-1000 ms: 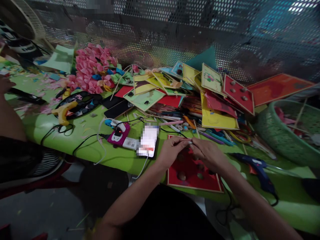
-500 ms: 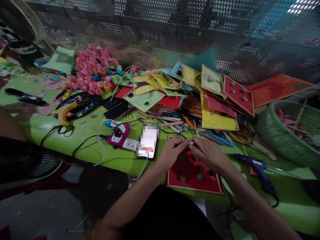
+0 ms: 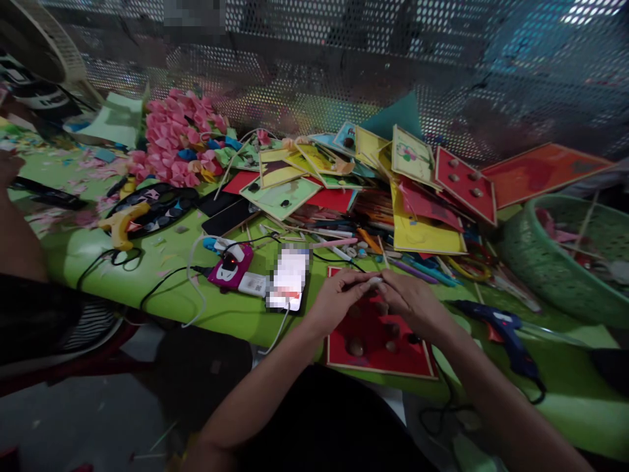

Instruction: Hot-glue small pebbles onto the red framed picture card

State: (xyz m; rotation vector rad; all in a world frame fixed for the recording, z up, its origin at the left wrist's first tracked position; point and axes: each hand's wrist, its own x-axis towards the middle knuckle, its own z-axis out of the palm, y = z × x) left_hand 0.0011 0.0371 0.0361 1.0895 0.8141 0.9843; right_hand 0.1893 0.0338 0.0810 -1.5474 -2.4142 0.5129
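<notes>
A red board with a pale wooden frame lies at the table's front edge, with several stones on it. Over its upper part, my left hand and my right hand meet, fingers closed. Between their fingertips shows a small white object, too small to name; both hands seem to pinch it. Just left of my left hand, a lit phone lies with a white cable. To the right of my right hand rests a blue glue gun.
Behind the hands are piled framed cards, pens and sticks. A green basket stands at right. Further left are a purple power strip, a yellow glue gun, pink paper pieces and another person's arm.
At the far left, the other person's hand has come into view near the black object. My hands stay together, with the white object showing slightly more between the fingertips.
</notes>
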